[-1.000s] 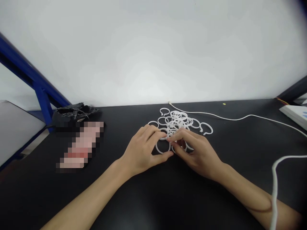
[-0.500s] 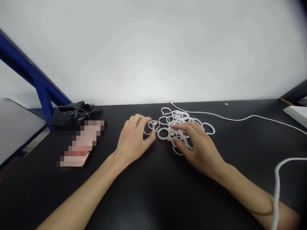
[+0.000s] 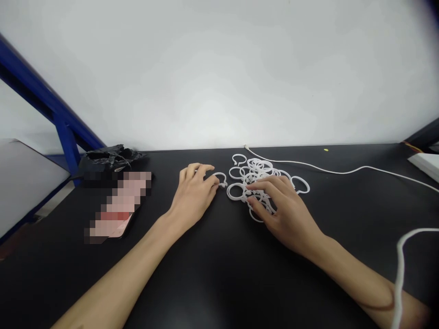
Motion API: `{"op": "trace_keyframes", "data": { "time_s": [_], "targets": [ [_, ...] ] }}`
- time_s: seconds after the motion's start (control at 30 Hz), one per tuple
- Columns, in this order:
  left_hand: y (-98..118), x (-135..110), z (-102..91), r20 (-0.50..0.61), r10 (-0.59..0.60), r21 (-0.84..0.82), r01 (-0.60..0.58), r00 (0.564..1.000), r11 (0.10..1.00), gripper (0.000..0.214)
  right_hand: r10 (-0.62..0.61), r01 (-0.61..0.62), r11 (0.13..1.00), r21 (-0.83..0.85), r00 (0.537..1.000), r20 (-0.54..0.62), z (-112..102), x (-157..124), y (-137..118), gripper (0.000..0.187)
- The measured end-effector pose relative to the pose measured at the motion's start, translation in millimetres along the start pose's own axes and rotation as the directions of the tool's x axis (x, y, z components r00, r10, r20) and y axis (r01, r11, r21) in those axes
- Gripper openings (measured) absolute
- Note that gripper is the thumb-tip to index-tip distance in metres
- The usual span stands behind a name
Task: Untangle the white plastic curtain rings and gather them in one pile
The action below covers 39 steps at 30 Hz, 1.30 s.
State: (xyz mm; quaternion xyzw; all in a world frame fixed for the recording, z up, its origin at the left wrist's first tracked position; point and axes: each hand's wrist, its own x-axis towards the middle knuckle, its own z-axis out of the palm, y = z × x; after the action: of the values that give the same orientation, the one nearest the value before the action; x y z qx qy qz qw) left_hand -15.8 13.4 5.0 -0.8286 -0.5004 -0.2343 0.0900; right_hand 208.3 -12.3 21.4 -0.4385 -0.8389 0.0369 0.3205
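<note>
Left hand (image 3: 194, 192) at a white ring (image 3: 225, 178), grip indeterminable; right hand (image 3: 290, 214) over ring pile (image 3: 260, 165), grip released.

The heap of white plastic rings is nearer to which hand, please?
Right: the right hand is over part of the heap; the left hand is apart, to its left.

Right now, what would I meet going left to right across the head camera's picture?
What looks like a phone, the left hand, the pile of white rings, a yellow speck, a white box.
</note>
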Motion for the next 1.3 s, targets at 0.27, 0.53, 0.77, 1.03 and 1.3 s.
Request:
{"op": "trace_keyframes", "data": {
  "time_s": [0.27, 0.53, 0.77, 1.03, 1.3],
  "targets": [
    [19, -2, -12.6, -0.173, 0.173, -0.196, -0.206, 0.970, 0.959, 0.008, -0.014, 0.015, 0.999, 0.051, 1.000, -0.011, -1, 0, -4, 0.023],
    [28, -4, -13.4, -0.227, 0.234, -0.274, -0.293, 0.945, 0.916, 0.006, 0.014, -0.023, 0.973, 0.230, 0.999, 0.042, -5, -3, -8, 0.015],
    [26, -6, -14.1, -0.081, 0.212, -0.370, -0.227, 0.974, 0.901, 0.043, -0.031, 0.028, 0.963, 0.267, 1.000, 0.006, -5, -3, -9, 0.015],
    [26, -9, -12.8, -0.113, 0.239, -0.377, -0.265, 0.964, 0.888, 0.032, -0.087, 0.084, 0.962, 0.258, 0.996, -0.001, -8, 0, -10, 0.009],
    [24, -4, -14.5, -0.138, 0.148, -0.291, -0.183, 0.979, 0.939, 0.028, -0.046, 0.048, 0.991, 0.128, 0.999, -0.021, -4, 0, -3, 0.028]
  ]
}}
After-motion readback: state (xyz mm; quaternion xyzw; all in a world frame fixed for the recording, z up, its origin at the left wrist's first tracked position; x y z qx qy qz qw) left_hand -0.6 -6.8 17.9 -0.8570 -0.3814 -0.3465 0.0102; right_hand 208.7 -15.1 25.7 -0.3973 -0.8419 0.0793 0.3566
